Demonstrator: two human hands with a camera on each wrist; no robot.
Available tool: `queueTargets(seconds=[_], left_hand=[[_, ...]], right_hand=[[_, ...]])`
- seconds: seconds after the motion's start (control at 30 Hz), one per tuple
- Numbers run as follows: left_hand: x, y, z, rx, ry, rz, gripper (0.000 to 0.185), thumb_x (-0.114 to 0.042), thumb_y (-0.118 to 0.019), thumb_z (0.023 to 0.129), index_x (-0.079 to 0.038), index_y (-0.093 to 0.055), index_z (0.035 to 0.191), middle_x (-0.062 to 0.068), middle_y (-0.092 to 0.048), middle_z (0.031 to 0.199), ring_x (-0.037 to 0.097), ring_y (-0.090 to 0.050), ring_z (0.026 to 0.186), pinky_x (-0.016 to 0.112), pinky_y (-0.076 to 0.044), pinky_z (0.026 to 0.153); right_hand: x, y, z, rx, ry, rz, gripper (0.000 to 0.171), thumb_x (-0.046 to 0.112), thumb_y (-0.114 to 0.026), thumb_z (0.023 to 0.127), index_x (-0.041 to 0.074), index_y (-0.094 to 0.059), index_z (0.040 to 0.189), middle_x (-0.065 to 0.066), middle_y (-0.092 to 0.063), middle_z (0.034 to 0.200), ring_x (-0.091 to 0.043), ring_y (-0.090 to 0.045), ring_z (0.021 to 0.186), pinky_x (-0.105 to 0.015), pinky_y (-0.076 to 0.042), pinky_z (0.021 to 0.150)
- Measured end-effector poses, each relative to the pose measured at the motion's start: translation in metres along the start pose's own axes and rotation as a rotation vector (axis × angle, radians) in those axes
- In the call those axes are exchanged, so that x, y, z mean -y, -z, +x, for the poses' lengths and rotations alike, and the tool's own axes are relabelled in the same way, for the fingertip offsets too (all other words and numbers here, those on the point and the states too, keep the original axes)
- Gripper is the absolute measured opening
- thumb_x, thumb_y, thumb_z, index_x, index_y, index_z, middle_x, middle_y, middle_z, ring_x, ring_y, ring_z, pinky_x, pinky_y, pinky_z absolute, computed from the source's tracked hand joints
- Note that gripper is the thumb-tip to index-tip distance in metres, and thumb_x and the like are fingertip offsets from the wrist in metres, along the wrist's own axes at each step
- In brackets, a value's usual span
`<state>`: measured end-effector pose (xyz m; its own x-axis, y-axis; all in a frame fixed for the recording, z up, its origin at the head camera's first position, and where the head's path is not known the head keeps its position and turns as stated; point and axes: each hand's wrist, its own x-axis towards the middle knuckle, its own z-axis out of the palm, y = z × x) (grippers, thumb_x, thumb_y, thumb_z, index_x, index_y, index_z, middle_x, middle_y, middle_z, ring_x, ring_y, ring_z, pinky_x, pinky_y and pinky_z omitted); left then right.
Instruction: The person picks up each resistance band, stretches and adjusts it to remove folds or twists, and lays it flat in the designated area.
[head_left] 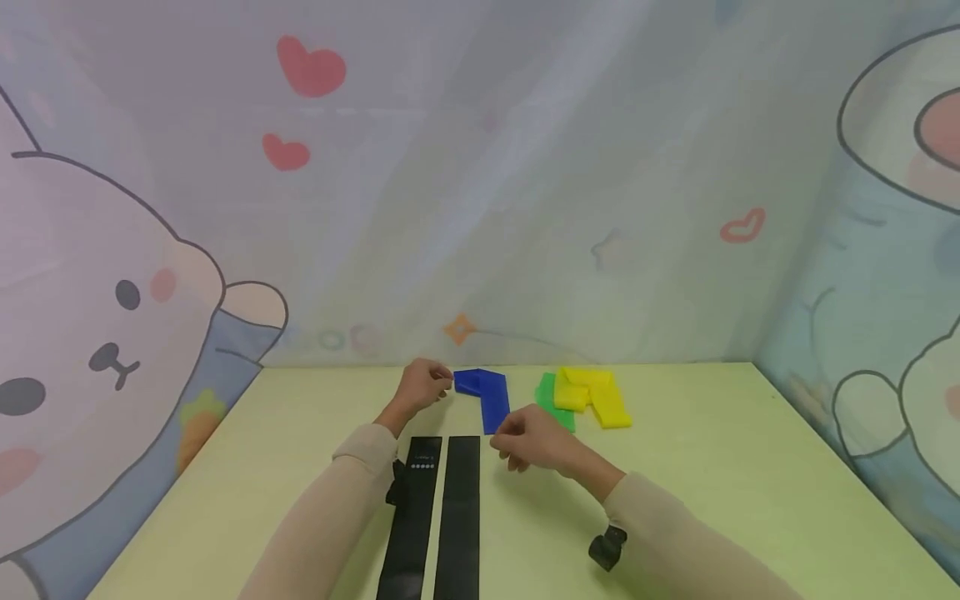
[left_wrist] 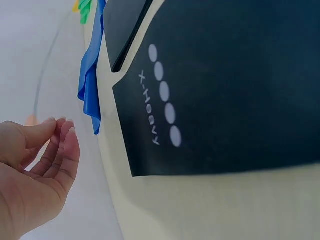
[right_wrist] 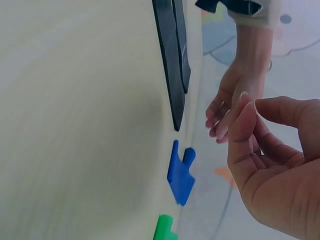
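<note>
Two long black resistance bands lie side by side on the table: the left one is printed with dots and "X-Heavy", the right one shows no print. My left hand hovers past their far ends, beside the folded blue band. Its fingers bend loosely toward the thumb, with nothing held, as the left wrist view also shows. Over the table near the blue band's close end is my right hand. In the right wrist view its thumb and forefinger meet at the tips and hold nothing visible.
A folded yellow band partly covers a green band at the back of the table. Behind the table edge hangs a cartoon-printed cloth, continuing along both sides. Small black cameras are strapped to both sleeves.
</note>
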<state>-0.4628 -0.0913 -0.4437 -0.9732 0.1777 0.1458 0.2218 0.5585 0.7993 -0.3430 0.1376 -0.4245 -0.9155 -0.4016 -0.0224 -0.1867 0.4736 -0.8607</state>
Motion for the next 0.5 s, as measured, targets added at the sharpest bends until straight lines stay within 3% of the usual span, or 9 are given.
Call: queueTargets(seconds=[0.2,0.5], left_hand=[[0.006,-0.002,0.006,-0.024,0.025,0.022,0.021,-0.005,-0.06,0.099,0.009,-0.069,0.112,0.02,-0.07,0.098,0.033,-0.07,0.087,0.039,-0.057,0.072],[0.003,-0.02,0.03,-0.088,0.141,0.015,0.019,-0.001,-0.064,0.095,0.008,-0.071,0.11,0.022,-0.07,0.104,0.03,-0.071,0.086,0.037,-0.057,0.072]], right_hand=[[-0.009,0.0,0.025,-0.081,-0.075,0.016,0.021,0.016,-0.067,0.095,-0.005,-0.072,0.1,-0.018,-0.071,0.087,-0.019,-0.068,0.064,-0.032,-0.059,0.064],[-0.016,0.006,0.051,-0.177,-0.165,-0.004,0.013,0.009,-0.068,0.091,-0.004,-0.072,0.093,-0.01,-0.068,0.078,-0.019,-0.068,0.062,-0.03,-0.058,0.061]])
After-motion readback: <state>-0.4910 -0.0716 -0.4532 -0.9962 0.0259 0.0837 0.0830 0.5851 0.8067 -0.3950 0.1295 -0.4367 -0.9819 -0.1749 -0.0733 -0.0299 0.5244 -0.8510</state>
